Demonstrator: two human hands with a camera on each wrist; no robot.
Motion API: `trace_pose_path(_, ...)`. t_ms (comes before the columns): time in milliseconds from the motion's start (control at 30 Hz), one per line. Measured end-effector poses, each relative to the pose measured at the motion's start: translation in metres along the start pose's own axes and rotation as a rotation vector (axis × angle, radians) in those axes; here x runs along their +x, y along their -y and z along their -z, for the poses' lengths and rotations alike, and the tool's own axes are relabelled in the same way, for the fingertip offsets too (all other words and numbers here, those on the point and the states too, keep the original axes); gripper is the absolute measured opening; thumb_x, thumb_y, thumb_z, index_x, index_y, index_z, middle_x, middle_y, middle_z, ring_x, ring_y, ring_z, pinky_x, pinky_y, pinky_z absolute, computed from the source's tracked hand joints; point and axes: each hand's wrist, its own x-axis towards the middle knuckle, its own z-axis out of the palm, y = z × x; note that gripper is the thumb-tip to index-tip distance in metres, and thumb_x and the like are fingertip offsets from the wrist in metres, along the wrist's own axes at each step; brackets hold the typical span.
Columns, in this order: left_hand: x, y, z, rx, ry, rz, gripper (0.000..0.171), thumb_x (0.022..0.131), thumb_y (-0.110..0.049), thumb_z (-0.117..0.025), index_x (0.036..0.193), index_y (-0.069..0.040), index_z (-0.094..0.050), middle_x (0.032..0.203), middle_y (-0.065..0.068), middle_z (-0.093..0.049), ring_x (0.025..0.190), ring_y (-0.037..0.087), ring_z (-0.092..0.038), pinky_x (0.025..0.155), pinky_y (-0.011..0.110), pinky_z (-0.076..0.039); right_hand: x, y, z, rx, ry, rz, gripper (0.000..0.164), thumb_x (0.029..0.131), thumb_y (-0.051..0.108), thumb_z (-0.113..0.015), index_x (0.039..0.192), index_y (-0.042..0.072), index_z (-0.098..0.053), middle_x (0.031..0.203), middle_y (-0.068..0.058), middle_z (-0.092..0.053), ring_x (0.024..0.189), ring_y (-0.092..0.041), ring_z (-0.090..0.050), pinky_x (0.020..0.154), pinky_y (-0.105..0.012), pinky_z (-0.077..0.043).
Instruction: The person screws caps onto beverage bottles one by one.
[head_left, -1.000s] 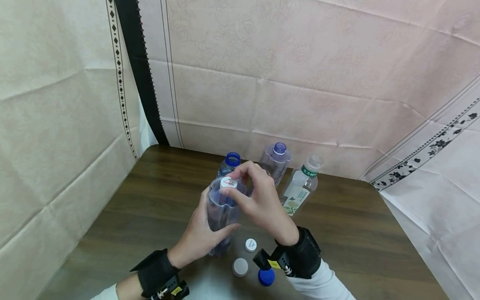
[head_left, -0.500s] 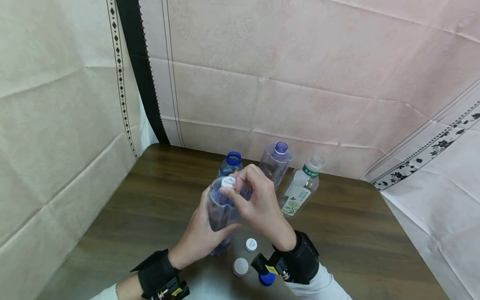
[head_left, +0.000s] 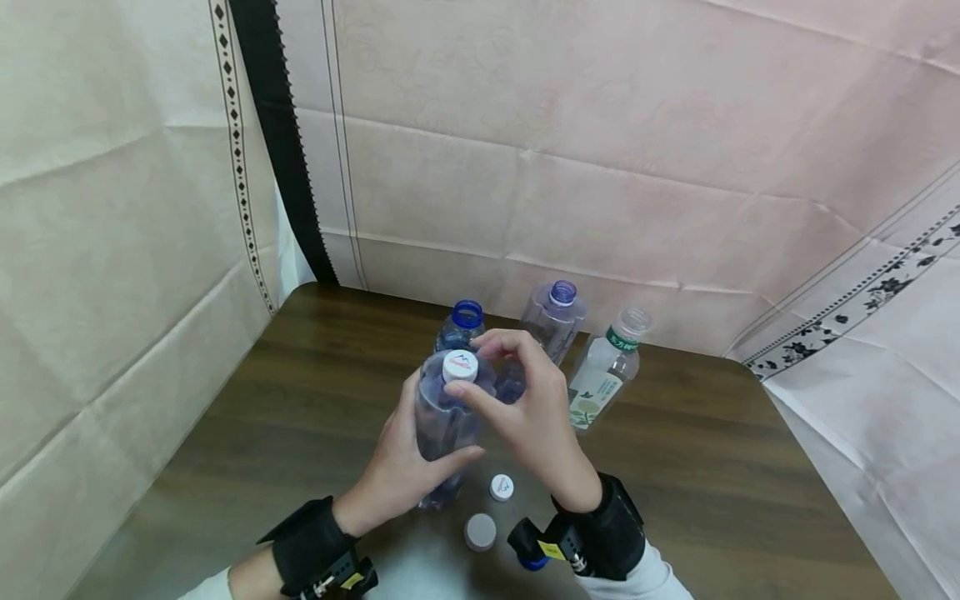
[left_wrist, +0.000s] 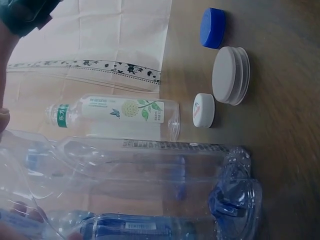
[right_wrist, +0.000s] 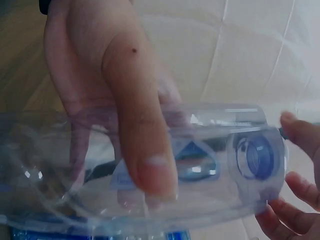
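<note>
My left hand (head_left: 393,475) grips a large clear plastic bottle (head_left: 444,433) round its side, holding it upright with its top leaning toward the other bottles. Its thumb (right_wrist: 142,125) lies across the bottle wall in the right wrist view. On the bottle's mouth sits a white screw cap (head_left: 460,365) with a small red and blue logo. My right hand (head_left: 528,408) is spread around the cap, thumb tip by its near edge and index finger standing off at the far right side. The left wrist view shows the bottle's clear base (left_wrist: 235,195).
Behind stand an uncapped bottle with a blue rim (head_left: 467,315), an uncapped purplish bottle (head_left: 555,321) and a green-necked labelled bottle (head_left: 603,367). A small white cap (head_left: 502,487), a wider white cap (head_left: 480,532) and a blue cap (left_wrist: 213,28) lie on the wooden table (head_left: 300,417).
My right thumb and fingers turned the cap, its logo rotating, then spread apart around it. The left hand and bottle stay nearly still.
</note>
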Motion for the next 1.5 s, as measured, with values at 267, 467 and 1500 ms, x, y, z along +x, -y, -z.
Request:
trace_pose_path(267,-0.001,0.005,0.009,-0.008,-0.075,0.011,0.100,0.075,-0.030,-0.084,0.150,-0.025,-0.019,0.142,0.006,-0.045,0.128,0.029,-0.050,0.100,0.060,-0.045,-0.011,-0.018,0.012,0.007,-0.027,-0.083,0.025,0.088,0.018,-0.072,0.109,0.012,-0.060,0.109,0.003,-0.066,0.102,-0.009,-0.060,0.093,-0.030,-0.049)
trace_pose_path(467,0.006,0.009,0.030,0.007,-0.132,-0.011,0.100,0.074,-0.025,-0.085,0.150,-0.028,-0.020,0.141,0.005,-0.044,0.128,0.028,-0.048,0.101,0.059,-0.043,-0.022,-0.033,0.022,0.005,-0.029,-0.152,0.015,0.092,0.017,-0.066,0.106,0.013,-0.061,0.104,0.003,-0.068,0.098,-0.010,-0.061,0.093,-0.032,-0.049)
trace_pose_path(1500,0.024,0.027,0.089,0.150,-0.248,0.075,0.113,0.074,-0.031,-0.084,0.152,-0.038,-0.002,0.153,0.014,-0.028,0.140,0.038,-0.030,0.105,0.073,-0.028,-0.059,-0.070,0.052,-0.150,-0.066,-0.242,0.008,0.093,0.018,-0.065,0.099,0.013,-0.065,0.098,0.004,-0.068,0.091,-0.008,-0.058,0.084,-0.033,-0.050)
